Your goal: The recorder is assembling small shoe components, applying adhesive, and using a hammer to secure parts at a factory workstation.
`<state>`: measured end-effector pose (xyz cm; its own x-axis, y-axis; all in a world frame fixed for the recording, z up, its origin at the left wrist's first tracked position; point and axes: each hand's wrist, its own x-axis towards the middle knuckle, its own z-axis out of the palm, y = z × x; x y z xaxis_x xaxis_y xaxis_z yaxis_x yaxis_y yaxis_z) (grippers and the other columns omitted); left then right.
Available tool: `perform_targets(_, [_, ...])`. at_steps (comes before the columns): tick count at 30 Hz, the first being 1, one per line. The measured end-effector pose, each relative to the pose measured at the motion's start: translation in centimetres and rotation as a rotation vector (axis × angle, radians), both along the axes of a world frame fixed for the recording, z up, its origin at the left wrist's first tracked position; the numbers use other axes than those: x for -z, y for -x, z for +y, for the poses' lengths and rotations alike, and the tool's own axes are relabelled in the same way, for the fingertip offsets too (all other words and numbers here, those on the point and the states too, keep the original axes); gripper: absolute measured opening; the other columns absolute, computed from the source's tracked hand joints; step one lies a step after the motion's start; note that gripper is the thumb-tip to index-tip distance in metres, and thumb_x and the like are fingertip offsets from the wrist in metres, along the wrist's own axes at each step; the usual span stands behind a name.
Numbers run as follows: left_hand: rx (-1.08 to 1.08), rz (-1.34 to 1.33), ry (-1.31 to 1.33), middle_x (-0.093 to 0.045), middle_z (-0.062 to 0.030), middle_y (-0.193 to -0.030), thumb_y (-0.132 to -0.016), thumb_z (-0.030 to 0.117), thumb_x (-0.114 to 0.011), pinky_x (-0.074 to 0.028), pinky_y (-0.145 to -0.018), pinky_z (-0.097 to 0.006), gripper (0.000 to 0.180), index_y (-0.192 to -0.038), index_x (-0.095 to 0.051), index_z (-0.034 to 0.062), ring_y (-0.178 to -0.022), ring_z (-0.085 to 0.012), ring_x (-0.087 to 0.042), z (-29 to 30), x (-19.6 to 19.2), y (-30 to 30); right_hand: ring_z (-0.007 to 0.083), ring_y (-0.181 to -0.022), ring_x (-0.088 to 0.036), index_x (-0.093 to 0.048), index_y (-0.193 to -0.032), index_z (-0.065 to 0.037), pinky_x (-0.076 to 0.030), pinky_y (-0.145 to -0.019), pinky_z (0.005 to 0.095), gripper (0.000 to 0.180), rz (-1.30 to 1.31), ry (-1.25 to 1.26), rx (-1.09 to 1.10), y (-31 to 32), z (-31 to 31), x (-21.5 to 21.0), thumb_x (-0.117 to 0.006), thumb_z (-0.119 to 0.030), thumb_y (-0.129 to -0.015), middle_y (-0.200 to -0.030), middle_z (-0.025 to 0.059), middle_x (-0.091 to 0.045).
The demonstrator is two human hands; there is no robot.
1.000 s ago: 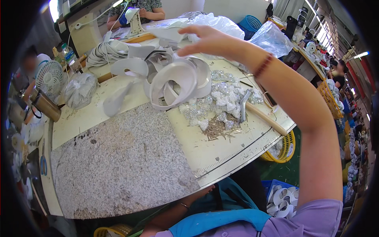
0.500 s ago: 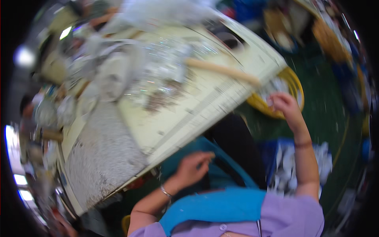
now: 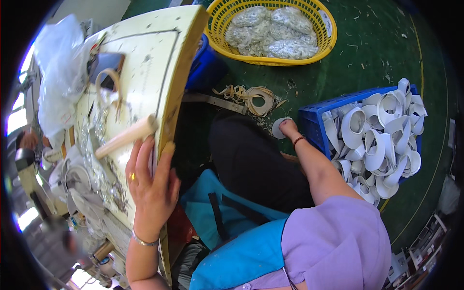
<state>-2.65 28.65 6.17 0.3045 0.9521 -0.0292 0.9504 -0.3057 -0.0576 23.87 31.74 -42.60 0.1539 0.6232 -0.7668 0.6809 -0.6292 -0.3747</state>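
Observation:
My left hand [image 3: 152, 191] rests at the edge of the cream worktable [image 3: 145, 58], fingers stretched out and holding nothing. Just beyond its fingertips a pale wooden rod [image 3: 126, 137] lies on the tabletop. Low beside the table, my right hand [image 3: 289, 129] is closed on a white curved piece [image 3: 277, 128], partly hidden by the fingers. Close to that hand stands a blue crate [image 3: 311, 118] heaped with similar white curved pieces [image 3: 374, 145], some bent into open loops.
A yellow basket [image 3: 212, 36] of clear plastic-wrapped bundles stands on the green floor ahead. Coiled tan strips [image 3: 259, 100] lie on the floor near a blue bin [image 3: 205, 67]. Small clear packets [image 3: 99, 140], grey-white pieces [image 3: 79, 176] and a plastic bag [image 3: 60, 72] occupy the table's left side.
My view has swung right and down, bringing the crate and basket into full sight. My left hand has come onto the table edge; my right hand has reached down and holds a white curved piece.

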Motion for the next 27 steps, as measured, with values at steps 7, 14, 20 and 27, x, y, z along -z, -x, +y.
perform_targets(7, [-0.012, 0.172, 0.035, -0.028, -0.0221, -0.132, -0.065, 0.005, -0.066, -0.027, -0.101, -0.050, 0.053, -0.117, -0.055, 0.0087, -0.124, -0.0428, -0.029, -0.4, -0.2, 0.8, 0.0304, -0.105, -0.056, -0.065, -0.100, -0.008, -0.045, -0.090, 0.0394, 0.028, 0.058, 0.168, -0.323, -0.4, -3.0, -0.9, -0.057, -0.017, -0.075, -0.106, 0.0161, -0.061])
perform_targets(14, [0.027, 0.310, 0.070, -0.024, -0.0207, -0.132, -0.069, 0.012, -0.063, -0.028, -0.096, -0.053, 0.042, -0.111, -0.060, 0.0130, -0.122, -0.0445, -0.024, -0.7, -0.8, 1.7, 0.0306, -0.110, -0.052, -0.053, -0.116, -0.008, -0.044, -0.090, 0.0407, 0.045, -0.094, 0.177, -0.604, -0.7, -1.9, 2.6, -0.062, -0.009, -0.072, -0.142, 0.0104, -0.028])
perform_targets(20, [-0.438, -0.132, 0.428, -0.043, -0.0218, -0.118, -0.072, -0.010, -0.058, -0.040, -0.090, -0.038, 0.049, -0.119, -0.049, -0.0030, -0.104, -0.0337, -0.049, -4.5, -1.9, 4.3, 0.0292, -0.112, -0.052, -0.057, -0.114, -0.008, -0.046, -0.087, 0.0396, 0.032, -0.134, 0.245, -0.794, -0.8, -0.6, 5.7, -0.049, -0.013, -0.083, -0.146, 0.0105, -0.024])
perform_targets(27, [-0.287, -0.128, 0.347, -0.051, -0.0216, -0.111, -0.074, -0.012, -0.055, -0.045, -0.082, -0.033, 0.048, -0.120, -0.047, -0.0050, -0.092, -0.0275, -0.056, -5.0, -1.8, 3.2, 0.0279, -0.107, -0.054, -0.059, -0.106, -0.007, -0.047, -0.084, 0.0386, 0.025, -0.153, 0.189, -0.940, -1.5, -0.8, 7.1, -0.050, -0.011, -0.083, -0.112, 0.0121, -0.055])
